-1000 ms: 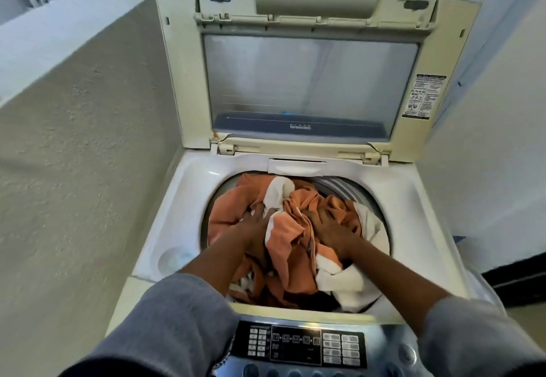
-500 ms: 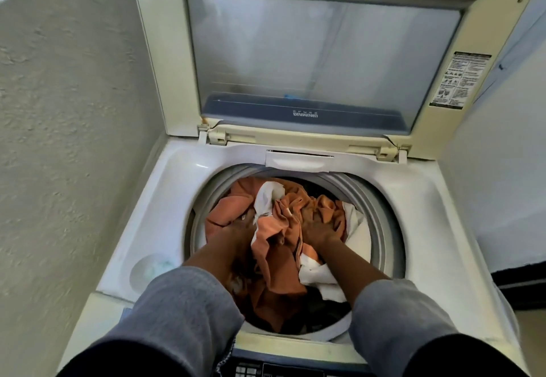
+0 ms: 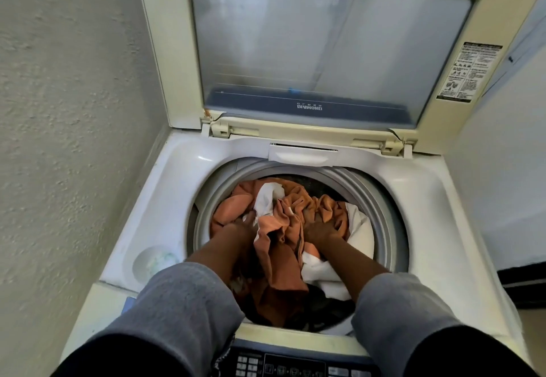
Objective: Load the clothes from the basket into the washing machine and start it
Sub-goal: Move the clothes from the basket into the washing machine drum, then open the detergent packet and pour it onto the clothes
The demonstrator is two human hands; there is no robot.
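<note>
The top-loading washing machine (image 3: 165, 199) stands with its lid (image 3: 331, 51) raised upright. Orange and white clothes (image 3: 280, 252) fill the drum inside the grey ring. My left hand (image 3: 240, 227) presses down into the pile on its left side, fingers partly buried in the orange cloth. My right hand (image 3: 320, 227) lies flat on the orange cloth at the right, next to a white piece. Both forearms reach down into the drum from grey sleeves. The basket is out of view.
The control panel (image 3: 295, 365) with buttons and a display runs along the bottom edge. A round detergent cup (image 3: 155, 261) sits in the machine's front left corner. A rough wall (image 3: 74, 110) stands close on the left, a white wall on the right.
Both hands have sunk lower into the drum, and the clothes pile sits deeper inside the ring. The view has moved closer and tipped downward over the machine.
</note>
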